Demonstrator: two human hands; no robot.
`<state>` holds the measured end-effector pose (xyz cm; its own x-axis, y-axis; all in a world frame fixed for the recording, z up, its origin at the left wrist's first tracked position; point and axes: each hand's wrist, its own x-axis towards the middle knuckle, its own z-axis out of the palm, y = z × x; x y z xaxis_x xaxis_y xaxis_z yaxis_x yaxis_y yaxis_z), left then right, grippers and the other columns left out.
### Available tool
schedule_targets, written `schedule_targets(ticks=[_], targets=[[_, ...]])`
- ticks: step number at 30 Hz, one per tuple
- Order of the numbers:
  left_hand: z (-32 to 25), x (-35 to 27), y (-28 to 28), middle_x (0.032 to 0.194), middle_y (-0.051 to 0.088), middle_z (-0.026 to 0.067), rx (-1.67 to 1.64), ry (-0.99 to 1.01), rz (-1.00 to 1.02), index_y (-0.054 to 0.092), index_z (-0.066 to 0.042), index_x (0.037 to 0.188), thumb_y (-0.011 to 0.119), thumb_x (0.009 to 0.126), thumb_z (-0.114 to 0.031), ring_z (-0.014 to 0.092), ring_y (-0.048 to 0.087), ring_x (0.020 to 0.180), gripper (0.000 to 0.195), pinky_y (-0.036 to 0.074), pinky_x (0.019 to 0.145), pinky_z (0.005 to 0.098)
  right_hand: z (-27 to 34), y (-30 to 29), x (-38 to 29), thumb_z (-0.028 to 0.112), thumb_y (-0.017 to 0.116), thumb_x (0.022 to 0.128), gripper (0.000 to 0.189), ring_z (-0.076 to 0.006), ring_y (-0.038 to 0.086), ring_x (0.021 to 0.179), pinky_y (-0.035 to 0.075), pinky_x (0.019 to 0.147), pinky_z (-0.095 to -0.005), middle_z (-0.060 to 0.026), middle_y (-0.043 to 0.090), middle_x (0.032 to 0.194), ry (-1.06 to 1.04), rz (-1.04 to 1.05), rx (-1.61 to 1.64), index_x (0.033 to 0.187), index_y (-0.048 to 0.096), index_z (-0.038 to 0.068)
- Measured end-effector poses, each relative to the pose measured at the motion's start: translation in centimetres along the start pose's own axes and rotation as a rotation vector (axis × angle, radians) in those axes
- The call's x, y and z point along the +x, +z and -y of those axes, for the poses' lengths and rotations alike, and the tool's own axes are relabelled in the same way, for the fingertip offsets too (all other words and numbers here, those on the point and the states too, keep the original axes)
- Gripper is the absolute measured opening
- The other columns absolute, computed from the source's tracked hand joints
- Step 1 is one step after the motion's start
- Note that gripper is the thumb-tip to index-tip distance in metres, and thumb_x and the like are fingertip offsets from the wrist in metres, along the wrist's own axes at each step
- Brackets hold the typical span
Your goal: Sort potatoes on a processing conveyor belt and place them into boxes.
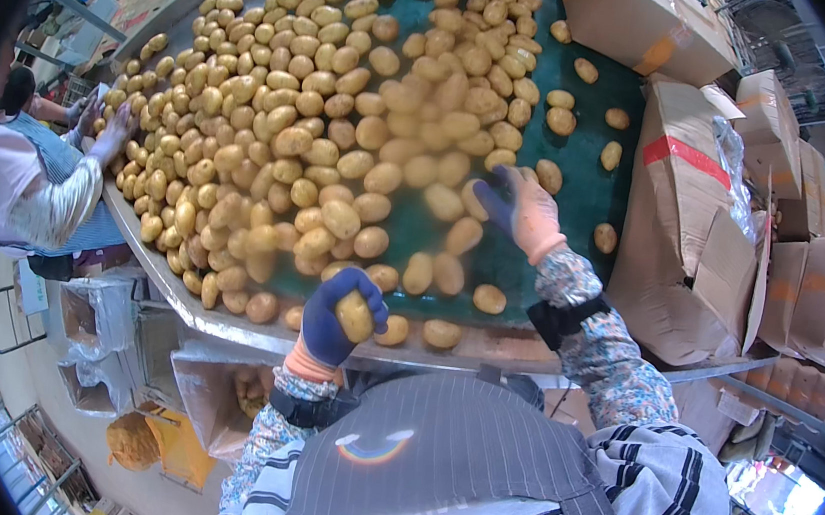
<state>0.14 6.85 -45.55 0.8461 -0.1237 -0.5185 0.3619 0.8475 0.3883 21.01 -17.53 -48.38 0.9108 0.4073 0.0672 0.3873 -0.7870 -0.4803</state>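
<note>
My left hand point(340, 318), in a blue-coated glove with an orange cuff, grips a yellow potato point(355, 317) over the near edge of the sorting table. My right hand point(519, 207) wears a matching glove and reaches over the green surface point(580, 169). Its fingers are spread, with the thumb against or just above a potato point(473, 200); whether they touch is unclear. Loose potatoes point(308, 103) cover the left and middle of the table in a thick layer. A few, such as one potato point(489, 299), lie singly nearer to me.
A metal rim point(224, 328) borders the table. Cardboard cartons point(675, 232) stand along the right side, another carton point(644, 25) at the far right. At the left a co-worker's gloved hand point(115, 132) touches the potatoes. A plastic-lined box point(209, 394) sits below the near edge.
</note>
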Motion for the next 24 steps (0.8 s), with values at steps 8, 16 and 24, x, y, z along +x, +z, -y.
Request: schedule_targets(ticks=[8, 16, 24], targets=[[-1.0, -0.8, -0.1, 0.079, 0.055, 0.0087, 0.097, 0.112, -0.058, 0.055, 0.003, 0.107, 0.045, 0.1, -0.013, 0.021, 0.058, 0.07, 0.02, 0.05, 0.066, 0.0313, 2.3, 2.4, 2.7, 0.042, 0.072, 0.085, 0.082, -0.0414, 0.062, 0.107, 0.05, 0.092, -0.0463, -0.0245, 0.062, 0.12, -0.165, 0.445, 0.071, 0.147, 0.036, 0.003], [-1.4, 0.5, -0.9, 0.081, 0.059, 0.0093, 0.496, 0.244, -0.142, 0.055, 0.003, 0.113, 0.045, 0.101, -0.011, 0.02, 0.06, 0.073, 0.021, 0.052, 0.068, 0.0314, 6.0, 1.1, 6.1, 0.035, 0.063, 0.092, 0.029, -0.0367, 0.066, 0.086, 0.052, 0.077, -0.048, -0.0168, 0.068, 0.1, -0.299, 0.437, 0.195, 0.109, 0.068, 0.013], [-1.7, 1.9, -0.6, 0.098, 0.063, 0.0131, 0.163, 0.163, -0.127, 0.058, 0.005, 0.115, 0.05, 0.099, -0.008, 0.022, 0.063, 0.08, 0.022, 0.054, 0.07, 0.0327, 7.0, 7.8, 15.9, 0.027, 0.068, 0.088, 0.037, -0.0314, 0.067, 0.092, 0.054, 0.082, -0.0437, -0.0127, 0.067, 0.11, -0.673, -0.02, -0.428, 0.12, 0.061, 0.011]])
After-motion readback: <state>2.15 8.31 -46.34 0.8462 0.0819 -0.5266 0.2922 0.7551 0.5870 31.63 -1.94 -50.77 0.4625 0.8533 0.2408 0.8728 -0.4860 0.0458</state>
